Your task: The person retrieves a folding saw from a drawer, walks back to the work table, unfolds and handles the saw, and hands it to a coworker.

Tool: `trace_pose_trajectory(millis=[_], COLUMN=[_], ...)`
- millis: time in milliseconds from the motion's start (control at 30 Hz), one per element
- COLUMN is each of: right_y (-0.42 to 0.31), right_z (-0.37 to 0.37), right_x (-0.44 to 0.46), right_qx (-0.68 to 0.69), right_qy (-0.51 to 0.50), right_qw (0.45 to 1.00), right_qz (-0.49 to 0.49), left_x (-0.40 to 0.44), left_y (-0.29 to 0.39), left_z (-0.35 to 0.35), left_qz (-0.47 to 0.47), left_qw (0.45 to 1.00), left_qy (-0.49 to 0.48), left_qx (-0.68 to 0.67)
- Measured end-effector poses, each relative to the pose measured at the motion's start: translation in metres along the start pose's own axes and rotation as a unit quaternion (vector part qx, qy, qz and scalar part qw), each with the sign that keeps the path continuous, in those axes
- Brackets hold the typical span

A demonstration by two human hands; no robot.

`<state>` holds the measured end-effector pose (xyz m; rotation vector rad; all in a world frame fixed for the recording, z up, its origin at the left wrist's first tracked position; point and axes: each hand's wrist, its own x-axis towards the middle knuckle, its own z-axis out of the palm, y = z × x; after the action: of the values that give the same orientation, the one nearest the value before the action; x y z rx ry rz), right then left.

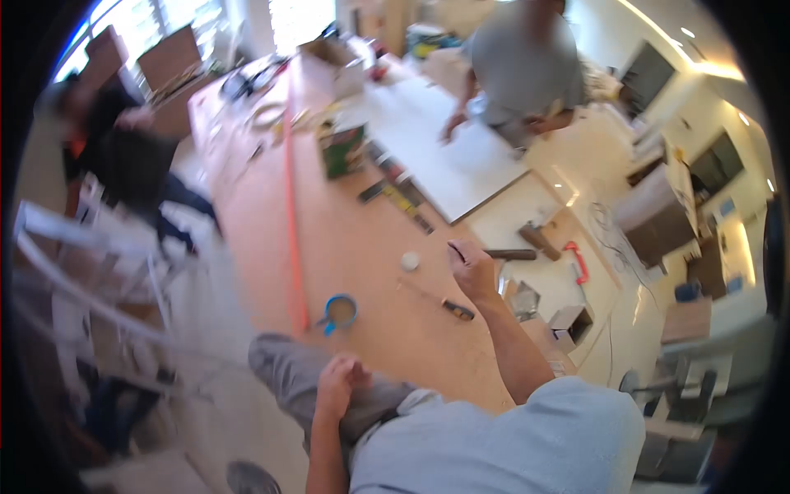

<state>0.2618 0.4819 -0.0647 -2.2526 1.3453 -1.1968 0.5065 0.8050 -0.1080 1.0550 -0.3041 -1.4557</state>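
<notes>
My right hand (472,270) is closed above the wooden table (370,263), fingers curled in. What it may hold is hidden. A dark handle (510,254) beside it leads towards a brown hammer-like head (540,240); whether the hand touches this handle I cannot tell. Nearest in front lie a small white disc (410,261) and a screwdriver (457,309) with a dark and orange grip. My left hand (341,382) is by my grey-trousered thigh (288,370), fingers curled, nothing visible in them. A blue mug (340,311) of brown liquid stands at the near table edge.
A long red strip (293,222) runs along the table. Beyond are a yellow-and-black level (403,203), a green box (343,151) and a white panel (411,136). To the right lie a red clamp (580,262) and small carton (570,327). Two people stand nearby.
</notes>
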Motion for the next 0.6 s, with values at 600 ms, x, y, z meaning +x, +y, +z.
trace_pose_trajectory(millis=[600], right_y=[-0.031], right_z=[0.097], right_x=[-0.139], right_qx=[0.043], right_qy=[-0.271], right_qw=[0.961], right_qz=[-0.038], left_x=[0.078], left_y=[0.041], left_z=[-0.06], left_qz=[0.076], left_qw=[0.921], left_qy=[0.192], left_qx=[0.331])
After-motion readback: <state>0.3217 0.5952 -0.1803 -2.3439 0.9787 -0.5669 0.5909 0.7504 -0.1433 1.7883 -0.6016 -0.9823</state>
